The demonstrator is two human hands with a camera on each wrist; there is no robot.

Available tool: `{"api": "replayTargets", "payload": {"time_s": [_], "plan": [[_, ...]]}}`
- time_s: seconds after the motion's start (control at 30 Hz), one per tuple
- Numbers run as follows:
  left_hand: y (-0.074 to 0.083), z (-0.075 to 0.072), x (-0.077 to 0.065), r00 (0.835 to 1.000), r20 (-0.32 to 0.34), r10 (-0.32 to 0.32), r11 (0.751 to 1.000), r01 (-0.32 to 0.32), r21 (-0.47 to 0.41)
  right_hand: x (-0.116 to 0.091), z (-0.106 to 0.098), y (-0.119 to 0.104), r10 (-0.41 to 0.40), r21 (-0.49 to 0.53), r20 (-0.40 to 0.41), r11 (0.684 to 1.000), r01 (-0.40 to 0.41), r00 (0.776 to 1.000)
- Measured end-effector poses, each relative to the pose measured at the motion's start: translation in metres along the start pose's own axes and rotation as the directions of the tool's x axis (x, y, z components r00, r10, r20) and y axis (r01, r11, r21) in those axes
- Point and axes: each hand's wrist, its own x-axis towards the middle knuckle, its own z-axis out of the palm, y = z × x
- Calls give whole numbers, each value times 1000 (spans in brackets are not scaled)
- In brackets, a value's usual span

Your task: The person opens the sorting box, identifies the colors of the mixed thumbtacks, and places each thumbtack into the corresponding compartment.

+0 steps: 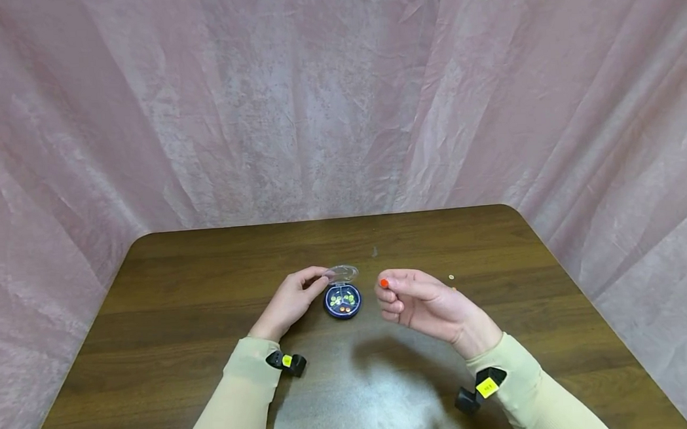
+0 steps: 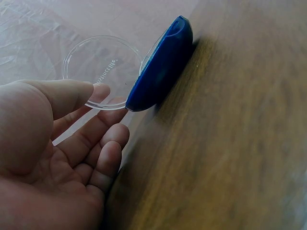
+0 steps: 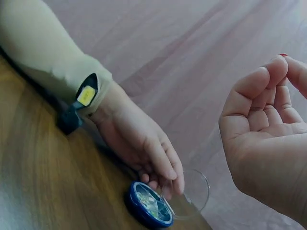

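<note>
A round blue pill case [image 1: 343, 316] stands on the table with its clear lid [image 1: 344, 273] raised at the back. Its sections hold several yellow-green pills and a couple of orange ones. My left hand [image 1: 292, 301] pinches the lid's left edge between thumb and forefinger; in the left wrist view the thumb overlaps the clear lid [image 2: 103, 62] and the other fingers curl loosely below. To the right of the case, my right hand [image 1: 434, 306] is raised above the table and pinches a small round orange-red pill [image 1: 384, 283] between thumb and forefinger. In the right wrist view only its red edge [image 3: 283, 54] shows.
Behind the right hand, a small pale pill [image 1: 451, 277] lies on the brown wooden table [image 1: 205, 269], with another piece [image 1: 454, 289] partly hidden by that hand. A pink curtain [image 1: 313, 111] hangs beyond the table's far edge.
</note>
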Motion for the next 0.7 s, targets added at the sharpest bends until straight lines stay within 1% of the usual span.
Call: {"api": "replayTargets", "payload": {"time_s": [0.07, 0.13, 0.17, 0.2, 0.23, 0.27, 0.3, 0.33, 0.37, 0.43, 0.5, 0.53, 0.57, 0.6, 0.63, 0.7], "plan": [[0, 0, 0, 1000, 1, -3, 1000, 3, -1, 0, -1, 0, 7, -50, -17, 999, -7, 1000], [-1, 0, 0, 1000, 1, -4, 1000, 4, 1, 1, -4, 1, 19, -154, -71, 988, -29, 997], [-1, 0, 0, 1000, 0, -4, 1000, 4, 2, 1, -5, 2, 25, -223, -111, 973, -49, 993], [-1, 0, 1, 1000, -1, -5, 1000, 5, 4, 2, -7, 3, 25, -308, -155, 949, -72, 988], [0, 0, 1, 1000, -2, -6, 1000, 6, 6, 3, -9, 4, 27, -393, -201, 913, -106, 979], [0, 0, 1, 1000, -3, -5, 1000, 5, 5, 5, -10, 5, 26, -483, -247, 863, -146, 969], [0, 0, 1, 1000, -4, -5, 1000, 5, 5, 6, -12, 7, 18, -574, -287, 797, -187, 958], [0, 0, 1, 1000, -5, -4, 1000, 4, 3, 9, -13, 9, 6, -657, -314, 720, -222, 949], [0, 0, 1, 1000, -4, -5, 1000, 5, 2, 11, -14, 11, -12, -735, -332, 630, -251, 943], [0, 0, 2, 1000, -2, -3, 1000, 3, -3, 15, -15, 15, -53, -855, -337, 436, -281, 940], [1, -1, 2, 1000, -2, 0, 1000, 0, -5, 21, -16, 20, -101, -927, -315, 246, -283, 944], [1, -1, 2, 1000, -3, 6, 1000, -6, -7, 24, -17, 22, -124, -947, -297, 164, -275, 947], [1, -1, 2, 1000, -3, 10, 1000, -10, -9, 27, -17, 25, -147, -958, -282, 92, -271, 948], [1, -1, 2, 1000, -4, 15, 1000, -15, -12, 29, -17, 27, -166, -963, -270, 33, -269, 948], [1, -1, 2, 1000, -4, 17, 1000, -17, -12, 32, -18, 29, -183, -963, -260, -19, -268, 948], [1, -1, 2, 1000, -2, 24, 1000, -24, -16, 36, -18, 34, -209, -958, -248, -95, -272, 946]]}}
